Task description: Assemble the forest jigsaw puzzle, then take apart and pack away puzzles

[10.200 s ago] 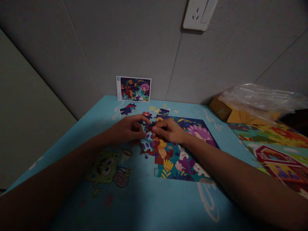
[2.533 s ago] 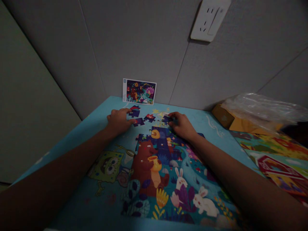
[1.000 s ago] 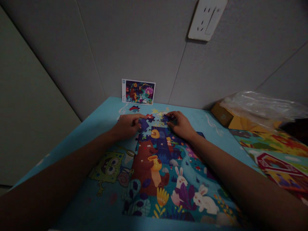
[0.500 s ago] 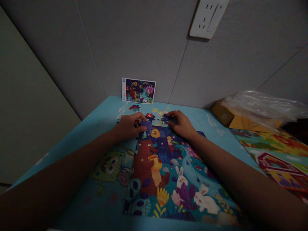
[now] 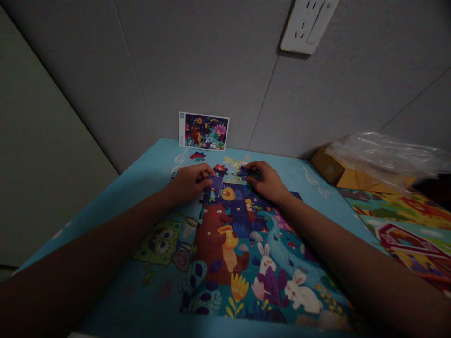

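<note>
In the head view, the jigsaw puzzle (image 5: 229, 244) lies mostly joined, its top left incomplete. There the left hand (image 5: 188, 185) lightly pinches a blue piece (image 5: 216, 180); the half-curled right hand (image 5: 269, 184) grips a dark piece (image 5: 243, 172). Red-patterned pieces (image 5: 198, 156) lie loose.

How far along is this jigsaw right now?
Mostly done: the joined puzzle already shows the bear, rabbits and stream. In hand: the left hand has a blue piece at its top-left edge, whether fully seated I cannot tell; the right hand grips a dark piece. Left: at least two loose pieces, one red-and-blue, one with a red patch.
</note>
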Tool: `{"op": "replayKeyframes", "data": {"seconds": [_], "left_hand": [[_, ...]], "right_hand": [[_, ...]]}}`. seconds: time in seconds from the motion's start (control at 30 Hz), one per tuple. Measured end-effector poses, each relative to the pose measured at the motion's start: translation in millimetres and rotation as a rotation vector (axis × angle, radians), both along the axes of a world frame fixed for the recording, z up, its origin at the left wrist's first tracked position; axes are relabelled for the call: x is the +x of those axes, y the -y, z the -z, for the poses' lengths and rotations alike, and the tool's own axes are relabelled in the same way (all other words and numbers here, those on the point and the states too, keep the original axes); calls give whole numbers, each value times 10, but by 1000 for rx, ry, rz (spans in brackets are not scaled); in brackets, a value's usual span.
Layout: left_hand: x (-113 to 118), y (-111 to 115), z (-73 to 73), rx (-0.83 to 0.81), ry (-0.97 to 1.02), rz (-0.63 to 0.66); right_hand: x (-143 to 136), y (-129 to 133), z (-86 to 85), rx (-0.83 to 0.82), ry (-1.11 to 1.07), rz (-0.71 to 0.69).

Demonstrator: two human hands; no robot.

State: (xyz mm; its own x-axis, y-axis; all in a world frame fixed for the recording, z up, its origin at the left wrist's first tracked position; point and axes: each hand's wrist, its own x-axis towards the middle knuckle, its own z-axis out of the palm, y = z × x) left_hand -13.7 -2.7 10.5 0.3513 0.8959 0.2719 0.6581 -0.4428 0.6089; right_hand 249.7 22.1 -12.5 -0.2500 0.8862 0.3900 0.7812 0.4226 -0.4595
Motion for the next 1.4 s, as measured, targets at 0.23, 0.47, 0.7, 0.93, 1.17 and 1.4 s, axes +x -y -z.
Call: {"op": "replayKeyframes", "data": {"seconds": [0.23, 0.47, 0.7, 0.93, 1.17, 1.4], "left_hand": [[-6, -25, -18, 20, 45, -142], [-62, -67, -47, -57, -118, -451], [-96, -76, -33, 13, -261, -490], [-3, 6, -32, 195, 39, -42], [51, 46, 18, 124, -116, -3], [26, 5, -2, 58, -226, -103]], "right_hand": [[11, -14, 9, -7, -28, 7], [2, 22, -18, 41, -195, -53], [-39, 32, -39, 17, -372, -81], [-431, 260, -176, -261, -697, -175], [-501, 365, -44, -163, -462, -166], [-431, 246, 20, -164, -494, -86]]}}
